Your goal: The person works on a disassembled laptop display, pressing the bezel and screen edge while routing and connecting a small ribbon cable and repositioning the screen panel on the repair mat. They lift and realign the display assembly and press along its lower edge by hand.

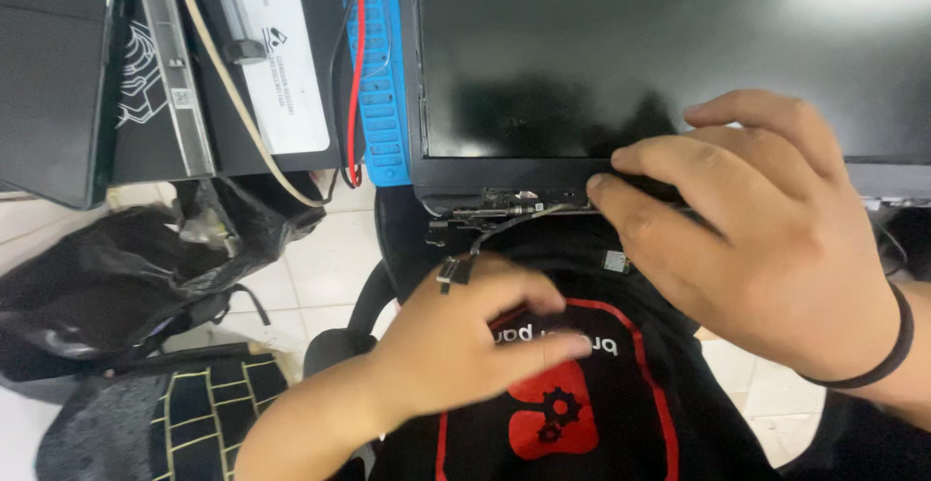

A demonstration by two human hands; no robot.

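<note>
Laptop screen point(630, 54) overhangs white tile floor point(325, 268)

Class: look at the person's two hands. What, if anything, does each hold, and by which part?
The right hand grips the laptop screen panel at its bottom edge, by the hinge. The left hand pinches the loose end of the thin display cable.

the right hand point(766, 239) covers the lower right edge of the laptop screen point(621, 54), whose top and right side run out of frame. the left hand point(475, 340), below the screen's hinge point(504, 205), is motion-blurred; whether it grips the cable point(485, 239) is unclear.
</note>
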